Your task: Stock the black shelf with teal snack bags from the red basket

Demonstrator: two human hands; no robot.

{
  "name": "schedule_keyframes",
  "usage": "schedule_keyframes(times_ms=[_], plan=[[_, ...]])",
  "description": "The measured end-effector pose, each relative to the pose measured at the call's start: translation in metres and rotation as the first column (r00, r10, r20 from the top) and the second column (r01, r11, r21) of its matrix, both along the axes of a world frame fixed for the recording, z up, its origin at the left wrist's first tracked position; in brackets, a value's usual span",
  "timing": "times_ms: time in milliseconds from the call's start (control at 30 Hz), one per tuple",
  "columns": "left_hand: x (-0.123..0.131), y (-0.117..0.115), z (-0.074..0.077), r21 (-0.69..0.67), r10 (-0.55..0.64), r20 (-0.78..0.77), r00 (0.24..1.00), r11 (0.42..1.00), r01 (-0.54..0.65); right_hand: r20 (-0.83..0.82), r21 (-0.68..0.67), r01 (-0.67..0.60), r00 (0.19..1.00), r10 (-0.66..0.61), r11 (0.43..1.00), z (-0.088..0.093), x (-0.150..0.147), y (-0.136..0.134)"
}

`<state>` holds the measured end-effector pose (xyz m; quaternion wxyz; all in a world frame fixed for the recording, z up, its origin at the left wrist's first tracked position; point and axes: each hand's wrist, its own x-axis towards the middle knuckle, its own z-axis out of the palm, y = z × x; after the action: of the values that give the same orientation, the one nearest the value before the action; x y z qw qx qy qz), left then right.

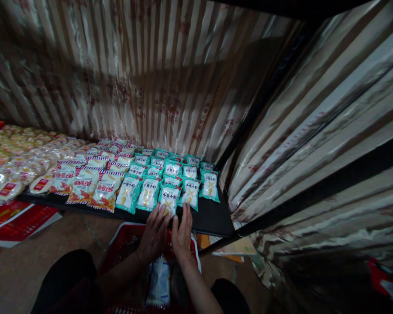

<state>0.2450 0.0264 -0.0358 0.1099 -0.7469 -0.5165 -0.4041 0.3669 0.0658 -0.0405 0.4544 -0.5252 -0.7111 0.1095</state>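
Note:
Teal-and-white snack packets (148,192) stand in rows on a black shelf (212,218). My left hand (155,231) has its fingertips on the lower edge of the front packet (169,197), fingers stretched out. Beside it, my right hand (182,230) reaches up with extended fingers, its tips at the bottom of the neighbouring packet (190,192). Neither hand is wrapped round a packet. Under my forearms is a red basket (119,242) with a white rim, holding a blue-and-white package (159,281).
Orange-and-white packets (107,190) and clear-wrapped round items (9,187) fill the shelf's left part. A striped curtain (170,87) hangs behind and to the right. Dark frame bars (281,213) cross the right side. A red box (22,222) lies below left.

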Motion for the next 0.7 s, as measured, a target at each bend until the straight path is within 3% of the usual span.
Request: schedule_keyframes(times_ms=[200,367,433,533,700], plan=[[0.01,-0.007,-0.007,-0.021,0.09,0.004,0.996,0.996,-0.09,0.002,0.016,-0.007,1.0,0.007,1.0,0.003,0.007,-0.003],[-0.008,-0.015,-0.013,-0.064,0.238,0.044,0.97,0.97,-0.235,-0.01,0.042,-0.027,1.0,0.028,0.999,0.007,0.007,-0.006],[-0.025,-0.016,-0.014,-0.061,0.371,0.077,0.925,0.928,-0.367,-0.005,0.053,-0.022,1.0,0.022,0.998,0.008,0.006,-0.006],[-0.055,-0.015,-0.01,-0.08,0.576,0.119,0.809,0.817,-0.571,0.028,0.09,-0.022,0.999,0.02,0.996,0.009,0.005,-0.004],[-0.096,-0.004,0.0,-0.151,0.725,0.108,0.68,0.688,-0.709,0.115,0.168,-0.029,0.993,0.01,0.985,0.011,-0.006,0.001]])
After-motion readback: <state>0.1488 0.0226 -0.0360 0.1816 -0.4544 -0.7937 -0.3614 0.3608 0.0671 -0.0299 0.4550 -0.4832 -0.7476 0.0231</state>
